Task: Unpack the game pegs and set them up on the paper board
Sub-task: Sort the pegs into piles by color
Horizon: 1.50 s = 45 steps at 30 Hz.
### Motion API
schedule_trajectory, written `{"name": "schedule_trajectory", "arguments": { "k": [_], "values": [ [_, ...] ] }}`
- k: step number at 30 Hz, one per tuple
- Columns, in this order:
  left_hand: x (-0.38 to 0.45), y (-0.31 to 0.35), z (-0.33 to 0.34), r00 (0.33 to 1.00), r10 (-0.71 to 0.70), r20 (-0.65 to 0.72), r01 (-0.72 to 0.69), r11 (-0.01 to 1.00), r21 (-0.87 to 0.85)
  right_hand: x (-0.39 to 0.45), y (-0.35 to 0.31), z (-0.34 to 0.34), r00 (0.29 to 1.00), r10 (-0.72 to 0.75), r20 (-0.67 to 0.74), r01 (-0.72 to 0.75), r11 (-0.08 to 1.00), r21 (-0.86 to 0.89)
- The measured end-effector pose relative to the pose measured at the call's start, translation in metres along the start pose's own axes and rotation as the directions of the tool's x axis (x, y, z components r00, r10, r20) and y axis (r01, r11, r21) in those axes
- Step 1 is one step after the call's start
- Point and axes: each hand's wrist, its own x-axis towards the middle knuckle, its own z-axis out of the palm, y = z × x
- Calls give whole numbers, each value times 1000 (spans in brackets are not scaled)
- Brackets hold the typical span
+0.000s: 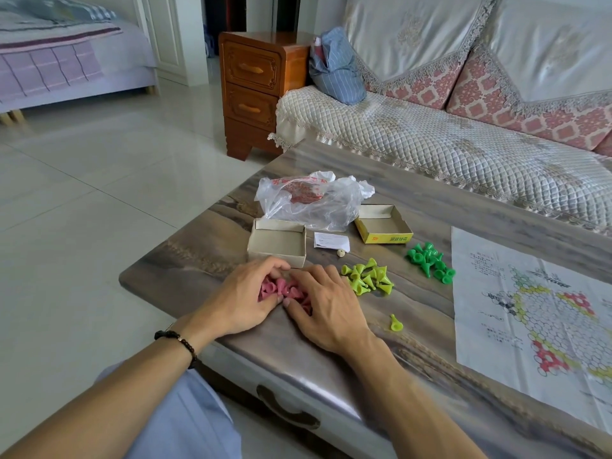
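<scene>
Left hand (245,298) and right hand (326,304), fingers curled, together cup a heap of pink plastic cone pegs (284,289) near the grey marbled bench's (205,256) left edge. Rightward: lime-green pegs (367,276), dark-green pegs (430,260), printed paper board (530,309); its writing unreadable.

1. Only one view, from up on the head.
2. Looks forward and down over the table (231,329).
3. Close to both hands; the left hand (246,298) and right hand (326,306) sit in the middle.
4. Far back: sofa (430,127) and bed (66,61).
</scene>
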Motion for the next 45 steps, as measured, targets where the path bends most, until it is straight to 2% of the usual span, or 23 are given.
{"name": "schedule_trajectory", "arguments": {
  "k": [4,9,14,20,24,27,31,37,45],
  "values": [
    [-2,2,0,999,30,-16,-29,998,48,0,1,1,997,49,-54,-48,998,28],
    [-5,6,0,998,51,32,-54,994,91,0,0,0,999,3,-31,-4,1000,-8],
    [-3,0,3,994,96,47,-104,977,186,-1,4,4,995,35,-92,-32,999,33],
    [2,0,6,979,197,60,-206,938,280,-1,3,3,989,57,-138,-49,997,61],
    [6,1,8,975,216,58,-223,923,314,2,4,5,995,39,-92,-39,999,-6],
    [8,0,7,973,223,65,-232,921,314,2,4,5,993,35,-116,-40,998,-41],
    [10,-2,10,969,243,32,-241,919,312,-1,3,2,986,45,-163,-62,993,-101],
    [16,-2,15,961,277,-22,-241,871,428,1,-1,1,988,50,-145,-79,975,-206],
    [18,4,17,943,301,-141,-217,878,426,5,0,0,984,80,-156,-119,960,-255]
  ]
}}
